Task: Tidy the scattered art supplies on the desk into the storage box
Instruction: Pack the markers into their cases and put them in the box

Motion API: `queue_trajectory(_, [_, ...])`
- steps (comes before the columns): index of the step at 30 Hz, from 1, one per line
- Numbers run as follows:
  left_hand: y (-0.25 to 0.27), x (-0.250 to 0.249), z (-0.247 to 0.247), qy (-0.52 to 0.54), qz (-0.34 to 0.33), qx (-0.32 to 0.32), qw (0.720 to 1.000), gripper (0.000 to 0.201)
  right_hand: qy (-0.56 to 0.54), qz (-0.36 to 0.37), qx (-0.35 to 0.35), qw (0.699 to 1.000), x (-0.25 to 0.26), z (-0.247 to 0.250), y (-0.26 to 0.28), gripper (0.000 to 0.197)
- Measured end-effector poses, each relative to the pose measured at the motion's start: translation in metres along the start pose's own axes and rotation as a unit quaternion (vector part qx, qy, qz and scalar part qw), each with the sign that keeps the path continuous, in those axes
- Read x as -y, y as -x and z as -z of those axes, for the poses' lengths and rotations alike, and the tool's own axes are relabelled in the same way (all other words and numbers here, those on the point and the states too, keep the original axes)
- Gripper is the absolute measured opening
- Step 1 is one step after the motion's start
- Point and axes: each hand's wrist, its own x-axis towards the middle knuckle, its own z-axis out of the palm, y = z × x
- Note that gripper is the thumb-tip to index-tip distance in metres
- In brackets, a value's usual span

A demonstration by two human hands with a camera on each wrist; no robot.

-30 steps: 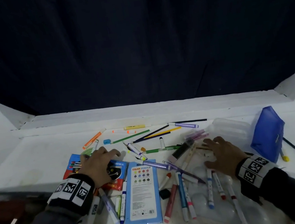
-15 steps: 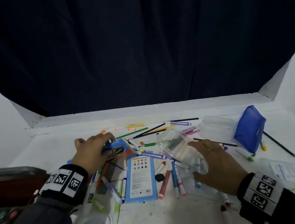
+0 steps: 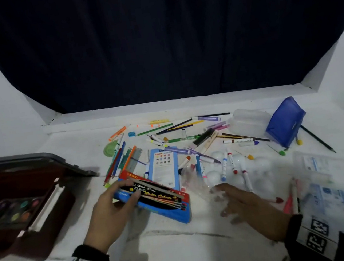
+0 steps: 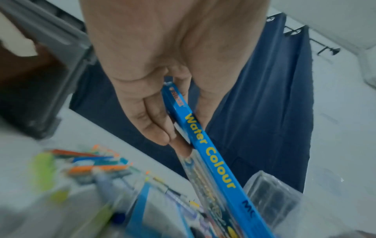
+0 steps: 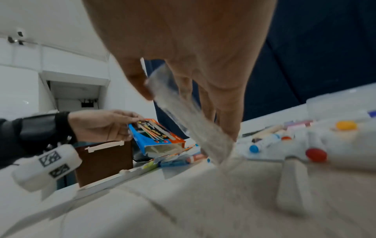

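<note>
The left hand point(image 3: 109, 210) gripped a flat blue box of water colours point(image 3: 153, 196) by one end, its fingers point(image 4: 150, 122) laid close together along one face and the thumb on the other, as the left wrist view confirmed. The box was clear of the white desk point(image 3: 183, 250), tilted, with its far end over the desk's front middle. In the right wrist view its lower end stood open. The right hand point(image 3: 250, 205) was nearly flat, fingers extended; thumb and fingers point(image 5: 225, 116) pinched a strip of clear plastic wrapping point(image 5: 189, 116) whose lower end reached the desk. The wrapping was blurred and its full extent could not be told. The dark brown storage box point(image 3: 46, 214) stood open at the desk's left edge, holding a round-pan paint set point(image 3: 12, 211). Loose markers and pencils point(image 3: 190, 141) lay scattered across the desk's middle and back, around a light blue colour pencil pack point(image 3: 165, 166). A blue pouch point(image 3: 285, 123) stood at the right, just beside a clear plastic container point(image 3: 247, 122).
</note>
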Motion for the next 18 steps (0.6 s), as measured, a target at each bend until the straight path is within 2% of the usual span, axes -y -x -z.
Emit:
queue_trajectory(3, [0.027,0.012,-0.003,-0.076,0.013,0.043,0.996,0.033,-0.173,-0.061,-0.029,0.983,-0.009,-0.008,0.004,0.027])
queue_trajectory(4, [0.034,0.015,-0.001,-0.105,0.013,0.057,0.993,0.035,-0.209,-0.072,-0.048,0.974,-0.013,-0.011,0.003,0.029])
queue_trajectory(6, [0.042,0.021,0.004,-0.174,0.037,0.091,0.980,0.035,-0.230,-0.081,-0.091,0.966,-0.018,-0.016,0.001,0.041])
queue_trajectory(9, [0.047,0.030,0.011,-0.295,0.086,0.117,0.945,0.055,-0.227,-0.101,-0.102,0.963,-0.018,-0.016,0.004,0.075])
queue_trajectory(11, [0.047,0.026,0.010,-0.352,0.088,0.116,0.925,0.044,-0.156,-0.117,-0.067,0.978,-0.013,-0.013,0.009,0.087])
queue_trajectory(13, [0.044,0.019,0.009,-0.359,0.050,0.127,0.923,0.039,-0.030,-0.129,-0.009,0.991,-0.004,-0.005,0.015,0.093])
queue_trajectory(14, [0.043,0.015,0.008,-0.352,0.030,0.147,0.924,0.044,0.041,-0.128,0.015,0.991,0.001,-0.001,0.018,0.097])
queue_trajectory(16, [0.037,0.009,0.005,-0.345,0.002,0.203,0.916,0.067,0.178,-0.109,0.019,0.978,0.012,0.008,0.022,0.097])
queue_trajectory(18, [0.030,0.006,-0.003,-0.366,-0.022,0.248,0.897,0.089,0.326,-0.074,0.009,0.942,0.025,0.015,0.024,0.084])
